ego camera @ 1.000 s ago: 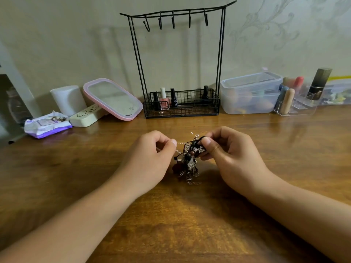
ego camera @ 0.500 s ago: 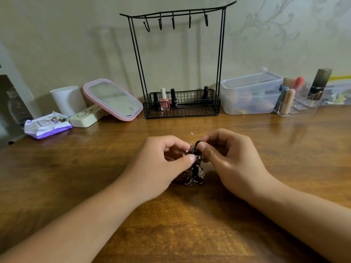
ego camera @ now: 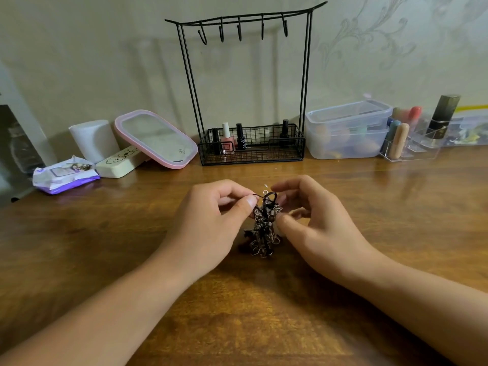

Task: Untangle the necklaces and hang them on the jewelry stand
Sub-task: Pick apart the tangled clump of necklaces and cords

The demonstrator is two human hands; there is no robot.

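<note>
Behind both hands, the stand's basket (ego camera: 252, 151) holds polish bottles (ego camera: 227, 138) — left hand (ego camera: 211, 220) pinches the necklace tangle's (ego camera: 262, 228) cord, right hand (ego camera: 314, 223) seemingly half-open.

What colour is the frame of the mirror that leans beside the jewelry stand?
Pink; the mirror frame shows best in the head view.

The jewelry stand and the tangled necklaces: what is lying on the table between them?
In the head view, only bare wooden table lies between the jewelry stand and the tangled necklaces; both hands flank the tangle.
</note>
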